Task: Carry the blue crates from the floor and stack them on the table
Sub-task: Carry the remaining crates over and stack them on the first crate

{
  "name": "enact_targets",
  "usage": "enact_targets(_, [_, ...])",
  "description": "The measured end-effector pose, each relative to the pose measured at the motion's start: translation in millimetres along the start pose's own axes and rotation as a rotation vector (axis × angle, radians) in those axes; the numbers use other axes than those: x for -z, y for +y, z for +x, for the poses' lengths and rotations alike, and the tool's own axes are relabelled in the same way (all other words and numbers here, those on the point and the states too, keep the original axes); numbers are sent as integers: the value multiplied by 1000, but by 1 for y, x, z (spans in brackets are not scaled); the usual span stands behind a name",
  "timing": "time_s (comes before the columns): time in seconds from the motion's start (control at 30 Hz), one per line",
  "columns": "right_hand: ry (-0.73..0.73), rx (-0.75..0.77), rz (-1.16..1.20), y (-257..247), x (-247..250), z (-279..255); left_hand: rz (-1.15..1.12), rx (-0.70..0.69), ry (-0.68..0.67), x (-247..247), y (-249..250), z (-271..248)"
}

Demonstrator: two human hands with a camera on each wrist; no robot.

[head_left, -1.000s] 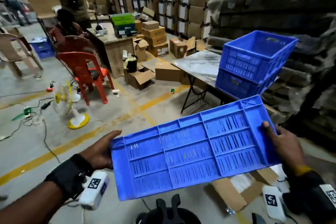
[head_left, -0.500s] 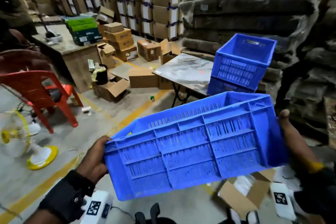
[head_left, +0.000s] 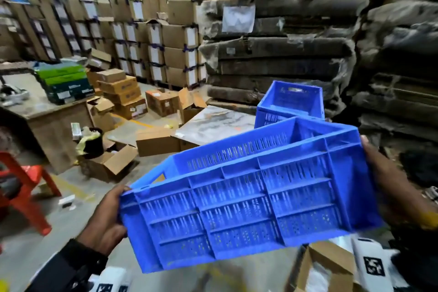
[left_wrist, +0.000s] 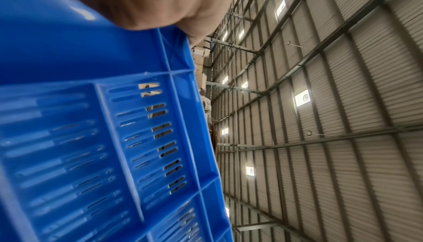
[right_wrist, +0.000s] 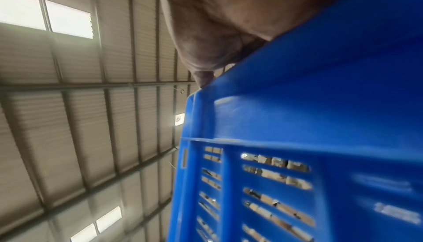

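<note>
A warehouse with a grey concrete floor, walls of stacked cardboard boxes point(head_left: 180, 38) across the upper left and a marbled table point(head_left: 213, 123) at centre. One slotted blue plastic crate point(head_left: 241, 199) fills the lower centre, tilted, gripped at its ends by the left hand point(head_left: 104, 223) and right hand point(head_left: 388, 182). Behind it a stack of blue crates point(head_left: 291, 102) sits on the table.

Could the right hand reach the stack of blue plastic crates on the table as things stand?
Probably not yet. The right hand and left hand both grip the carried blue slatted crate, which sits between them and the stack of blue plastic crates on the table.
</note>
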State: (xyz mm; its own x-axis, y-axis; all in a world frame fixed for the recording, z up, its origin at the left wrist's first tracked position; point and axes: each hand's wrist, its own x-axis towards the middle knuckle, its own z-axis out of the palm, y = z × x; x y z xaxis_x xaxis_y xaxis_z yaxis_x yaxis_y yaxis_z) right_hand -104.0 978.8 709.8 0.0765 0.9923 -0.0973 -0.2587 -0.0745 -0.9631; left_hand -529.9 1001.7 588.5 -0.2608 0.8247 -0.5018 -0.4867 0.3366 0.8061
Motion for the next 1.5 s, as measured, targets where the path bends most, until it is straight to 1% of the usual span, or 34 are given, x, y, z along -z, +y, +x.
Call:
enact_targets(0.03, [-66, -28, -35, -1, -3, 2, 8, -4, -27, -4, 8, 11])
enact_targets(0.07, [16, -16, -47, 8, 2, 22, -2, -18, -49, -10, 16, 23])
enact_targets(0.1, [-15, -37, 47, 7, 6, 36, -14, -31, -67, -12, 23, 36])
enact_targets(0.17, [-10, -7, 74, -3, 2, 61, -36, -73, -89, -24, 38, 62])
enact_targets(0.23, [-44, 4, 104, -5, 6, 94, -42, -109, -98, -42, 59, 90])
enact_targets(0.27, [-20, -7, 110, -9, 11, 109, -33, -112, -101, -51, 72, 98])
enact_targets(0.3, [-38, -16, 132, -20, 10, 122, -17, -121, -115, -66, 89, 109])
enact_targets(0.37, [-198, -29, 187, -29, 8, 149, 11, -140, -155, -92, 114, 121])
enact_targets(0.4, [-92, 101, 25, -26, 24, 164, 18, -159, -171, -107, 128, 132])
enact_targets(0.43, [-200, 170, 77, -22, 43, 186, 24, -172, -188, -120, 138, 139])
enact_targets(0.47, [-285, 162, 186, -20, 52, 205, 18, -203, -213, -134, 147, 150])
enact_targets(0.5, [-307, 84, 288, -15, 52, 212, 12, -232, -223, -144, 154, 160])
enact_targets(0.53, [-223, 47, 254, -17, 36, 217, 18, -251, -229, -157, 160, 166])
enact_targets(0.57, [-67, 34, 141, -25, 18, 225, 10, -269, -228, -169, 166, 177])
enact_targets(0.6, [-85, -33, 181, -33, 17, 244, 9, -284, -228, -178, 170, 185])
enact_targets(0.63, [38, -44, 236, -36, 14, 255, 8, -299, -226, -189, 175, 196])
enact_targets(0.67, [127, 4, 204, -38, 15, 262, 8, -317, -214, -199, 178, 206])
enact_targets(0.7, [155, 11, 177, -38, 19, 269, 14, -326, -210, -210, 181, 219])
enact_targets(0.73, [146, 17, 170, -39, 20, 276, 17, -321, -208, -223, 185, 231])
enact_targets(0.8, [202, 30, 182, -37, 24, 289, 25, -321, -233, -244, 191, 257])
enact_targets(0.87, [240, 83, 206, -39, 28, 298, 45, -325, -258, -265, 196, 278])
enact_targets(0.97, [288, 178, 232, -41, 30, 316, 66, -330, -344, -296, 211, 315])
enact_targets(1.07, [329, 228, 236, -42, 31, 332, 83, -323, -444, -326, 232, 357])
enact_targets(1.13, [376, 241, 237, -40, 23, 348, 121, -311, -483, -349, 244, 392])
enact_targets(1.3, [526, 223, 291, -8, 10, 383, 174, -298, -558, -408, 247, 459])
enact_targets(1.33, [547, 238, 310, -2, 9, 387, 184, -305, -549, -419, 247, 473])
enact_targets(1.37, [573, 258, 320, 4, 7, 391, 189, -299, -570, -431, 248, 483])
enact_targets(1.5, [665, 323, 306, 19, -11, 403, 228, -222, -656, -469, 251, 529])
